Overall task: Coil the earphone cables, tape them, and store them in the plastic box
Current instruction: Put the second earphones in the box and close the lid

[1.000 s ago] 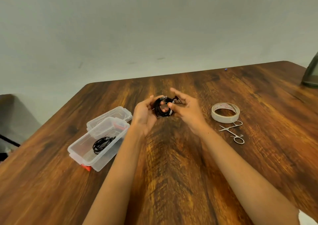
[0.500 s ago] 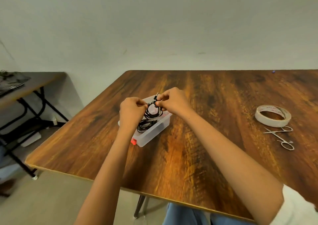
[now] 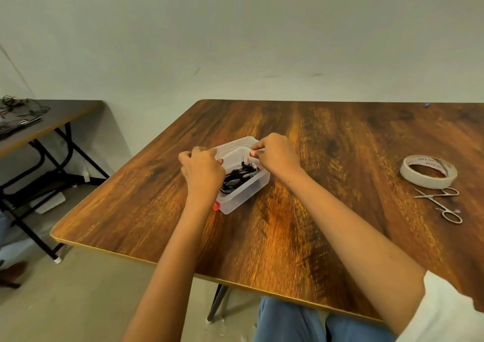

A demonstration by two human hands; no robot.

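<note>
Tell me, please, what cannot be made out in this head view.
Head view:
- Left hand: seen from the back, so its fingers' hold is hidden.
- Earphone cables in the plastic box: partly covered by that hand; count unclear.
- Right hand: whatever its fingertips pinch is too small.
- Tape roll print: too small.

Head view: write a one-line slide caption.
Left hand and right hand at the plastic box holding coiled earphone cables; tape roll and scissors lie nearby.

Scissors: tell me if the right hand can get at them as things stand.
Probably yes. The scissors lie uncovered on the table beside the tape roll, bare wood between them and the right hand. That hand pinches the box lid, so it must let go first.
</note>
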